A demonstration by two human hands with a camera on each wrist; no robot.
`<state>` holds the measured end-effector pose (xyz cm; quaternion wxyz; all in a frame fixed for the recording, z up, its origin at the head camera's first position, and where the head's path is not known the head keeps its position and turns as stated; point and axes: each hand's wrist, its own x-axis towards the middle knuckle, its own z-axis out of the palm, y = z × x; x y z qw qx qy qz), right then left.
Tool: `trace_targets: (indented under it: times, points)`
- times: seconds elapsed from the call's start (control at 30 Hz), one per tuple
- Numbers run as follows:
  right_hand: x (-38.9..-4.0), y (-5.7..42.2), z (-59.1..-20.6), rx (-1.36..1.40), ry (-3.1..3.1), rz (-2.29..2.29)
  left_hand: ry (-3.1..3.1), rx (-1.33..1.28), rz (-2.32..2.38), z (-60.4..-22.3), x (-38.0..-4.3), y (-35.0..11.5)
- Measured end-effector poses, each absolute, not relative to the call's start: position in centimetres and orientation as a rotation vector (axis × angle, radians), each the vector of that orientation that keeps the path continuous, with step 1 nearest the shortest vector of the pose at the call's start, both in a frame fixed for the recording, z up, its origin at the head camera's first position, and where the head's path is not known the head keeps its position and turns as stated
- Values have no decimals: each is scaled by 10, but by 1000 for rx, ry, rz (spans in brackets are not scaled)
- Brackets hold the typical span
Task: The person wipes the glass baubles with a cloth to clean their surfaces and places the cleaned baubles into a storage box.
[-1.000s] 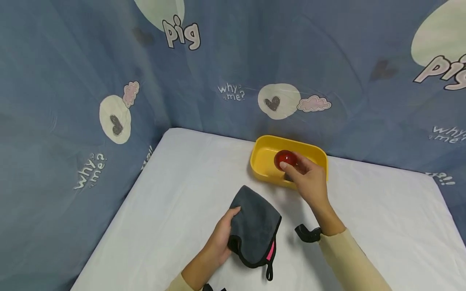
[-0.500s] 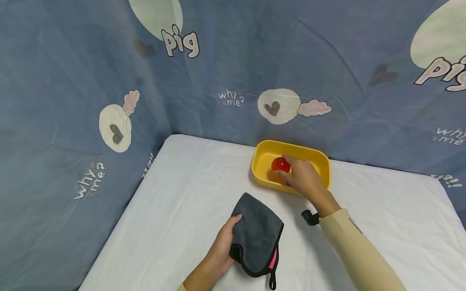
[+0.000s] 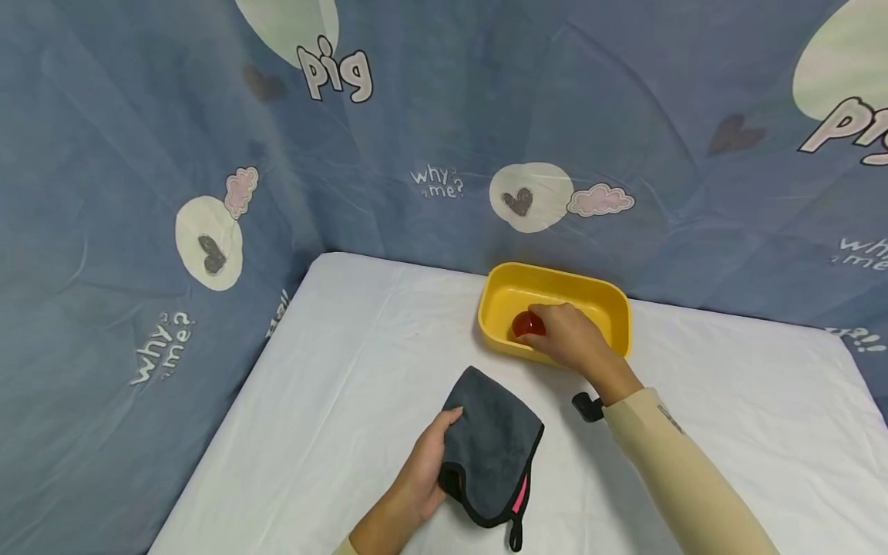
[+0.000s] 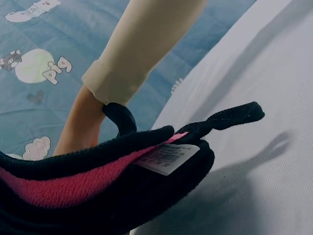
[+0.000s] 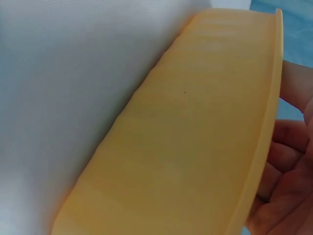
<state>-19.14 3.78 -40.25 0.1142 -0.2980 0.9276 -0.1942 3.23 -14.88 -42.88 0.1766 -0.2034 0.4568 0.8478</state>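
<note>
My left hand [image 3: 423, 470] grips a folded grey cloth [image 3: 489, 443] with black trim and a black hanging loop, thumb on top. In the left wrist view the cloth's pink inside [image 4: 73, 188] and a white label [image 4: 168, 157] show. My right hand [image 3: 572, 335] reaches into a yellow plastic tub [image 3: 509, 277] and holds a glossy red ball [image 3: 525, 325] low inside it, between thumb and fingers. From the right wrist, the tub's outer wall [image 5: 171, 132] covers the ball and the fingertips; only the palm and curled fingers [image 5: 288, 152] appear beyond the rim.
The tub stands near the back edge of a table covered in white cloth [image 3: 347, 370]. Blue printed fabric [image 3: 416, 116] hangs behind and at the left. A black wrist mount [image 3: 588, 406] sticks out from my right wrist beside the tub.
My right hand has moved slightly left and lower into the tub with the red ball. The left hand keeps its grip on the cloth almost in place.
</note>
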Motion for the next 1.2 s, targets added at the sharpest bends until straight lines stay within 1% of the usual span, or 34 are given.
trace_targets:
  times: [0.47, 0.7, 0.93, 1.2]
  points:
    - [-197, 40, -403, -848, 2702, -533, 1292, -606, 2382, -425, 28, -150]
    - [-196, 45, -404, -891, 2673, -596, 1279, -610, 2393, -428, 29, -150]
    - [-181, 58, -400, -854, 2678, -736, 1263, -610, 2441, -429, 33, -160]
    - [-159, 85, -388, -788, 2744, -880, 1242, -598, 2551, -427, 36, -186]
